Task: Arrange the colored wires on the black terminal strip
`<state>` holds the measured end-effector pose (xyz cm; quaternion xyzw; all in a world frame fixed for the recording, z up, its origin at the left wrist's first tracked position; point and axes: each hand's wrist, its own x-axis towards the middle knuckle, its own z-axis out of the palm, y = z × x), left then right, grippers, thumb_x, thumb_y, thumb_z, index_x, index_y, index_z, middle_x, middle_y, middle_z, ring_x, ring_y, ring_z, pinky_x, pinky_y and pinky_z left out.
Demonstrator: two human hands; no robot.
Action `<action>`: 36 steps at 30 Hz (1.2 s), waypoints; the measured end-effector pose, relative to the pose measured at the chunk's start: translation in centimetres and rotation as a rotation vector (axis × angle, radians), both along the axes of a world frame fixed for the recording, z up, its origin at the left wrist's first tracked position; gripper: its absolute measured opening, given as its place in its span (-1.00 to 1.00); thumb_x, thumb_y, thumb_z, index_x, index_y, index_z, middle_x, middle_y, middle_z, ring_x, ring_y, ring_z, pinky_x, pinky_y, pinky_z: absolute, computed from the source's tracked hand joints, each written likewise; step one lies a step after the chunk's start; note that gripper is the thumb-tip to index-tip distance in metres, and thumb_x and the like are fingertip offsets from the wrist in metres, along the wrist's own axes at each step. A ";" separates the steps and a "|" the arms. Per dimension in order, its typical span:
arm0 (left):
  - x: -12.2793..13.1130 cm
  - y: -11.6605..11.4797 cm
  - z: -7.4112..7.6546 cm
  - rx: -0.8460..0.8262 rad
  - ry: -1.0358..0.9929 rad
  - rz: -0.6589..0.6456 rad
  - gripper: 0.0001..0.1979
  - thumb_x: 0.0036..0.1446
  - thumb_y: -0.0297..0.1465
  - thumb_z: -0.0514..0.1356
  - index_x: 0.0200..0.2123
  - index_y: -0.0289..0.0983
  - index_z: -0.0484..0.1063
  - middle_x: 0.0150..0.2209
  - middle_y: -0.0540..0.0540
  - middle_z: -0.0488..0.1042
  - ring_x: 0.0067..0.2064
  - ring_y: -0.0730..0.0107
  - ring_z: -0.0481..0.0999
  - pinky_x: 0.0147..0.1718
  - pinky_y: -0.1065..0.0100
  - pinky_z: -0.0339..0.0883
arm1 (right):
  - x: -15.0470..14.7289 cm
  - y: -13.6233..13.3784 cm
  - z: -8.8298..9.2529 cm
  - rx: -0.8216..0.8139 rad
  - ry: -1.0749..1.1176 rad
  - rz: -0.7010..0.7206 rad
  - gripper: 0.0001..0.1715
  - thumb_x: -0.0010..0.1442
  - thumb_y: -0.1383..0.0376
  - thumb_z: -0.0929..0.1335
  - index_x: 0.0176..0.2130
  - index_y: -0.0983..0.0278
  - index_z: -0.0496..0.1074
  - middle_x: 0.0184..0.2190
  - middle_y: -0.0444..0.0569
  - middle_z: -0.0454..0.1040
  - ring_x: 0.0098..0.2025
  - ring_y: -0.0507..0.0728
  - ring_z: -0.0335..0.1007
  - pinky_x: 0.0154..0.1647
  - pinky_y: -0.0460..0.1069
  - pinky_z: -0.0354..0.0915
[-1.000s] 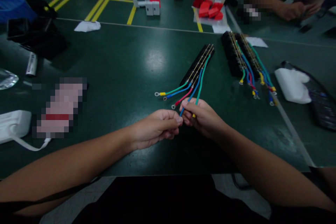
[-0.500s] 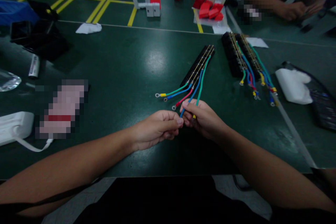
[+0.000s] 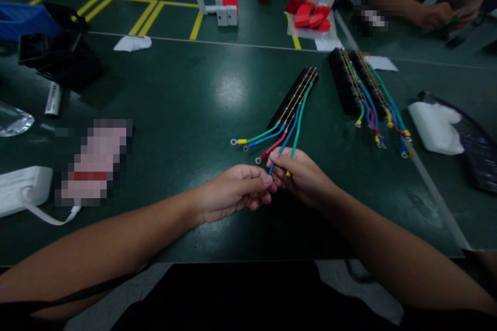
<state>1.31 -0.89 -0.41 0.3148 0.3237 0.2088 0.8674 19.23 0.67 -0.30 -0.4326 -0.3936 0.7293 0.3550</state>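
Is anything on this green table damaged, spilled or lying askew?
Nothing stands out. The left hand pinches the blue wire, the right hand the green wire; the other wires fan out flat from the black strip.

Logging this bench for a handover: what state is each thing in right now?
Left hand: closed, pinching the blue wire end.
Right hand: closed around blue wire and green wire.
Wired strip: flat on table, three other leads lying loose.
Two strips: flat, side by side, untouched.
Red blocks: heaped, untouched.
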 end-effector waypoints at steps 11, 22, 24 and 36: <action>0.1 -0.3 0.2 0.040 0.047 0.043 -0.70 0.11 -0.23 0.33 -0.37 -0.35 0.39 -0.54 0.08 0.32 -0.58 0.70 0.15 -0.56 0.57 0.03 | 0.0 -0.1 0.1 0.006 0.005 0.019 -0.64 0.20 0.14 0.38 -0.51 0.28 0.30 -0.67 -0.21 0.27 -0.62 -0.04 0.20 -0.59 -0.12 0.07; -0.1 0.0 0.0 -0.013 -0.014 -0.015 -0.74 0.18 -0.26 0.28 -0.26 -0.39 0.46 -0.40 -0.07 0.46 -0.43 0.58 0.42 -0.51 0.55 0.26 | 0.0 -0.1 -0.1 -0.011 -0.006 -0.016 -0.77 0.16 0.19 0.39 -0.41 0.31 0.41 -0.69 -0.23 0.29 -0.65 -0.04 0.23 -0.61 -0.12 0.10; -0.1 0.0 0.0 -0.006 0.008 -0.005 -0.73 0.16 -0.25 0.30 -0.30 -0.38 0.44 -0.44 -0.04 0.44 -0.48 0.61 0.37 -0.54 0.57 0.21 | -0.1 -0.1 -0.1 -0.005 -0.007 -0.012 -0.72 0.17 0.17 0.39 -0.46 0.30 0.38 -0.69 -0.22 0.29 -0.64 -0.04 0.23 -0.61 -0.12 0.09; -0.1 -0.3 0.1 0.024 0.026 0.042 -0.71 0.11 -0.25 0.35 -0.33 -0.37 0.43 -0.54 0.08 0.32 -0.59 0.73 0.15 -0.58 0.60 0.02 | 0.1 -0.1 -0.3 0.028 0.033 0.034 -0.62 0.22 0.15 0.35 -0.54 0.28 0.28 -0.68 -0.20 0.28 -0.63 -0.04 0.21 -0.59 -0.11 0.08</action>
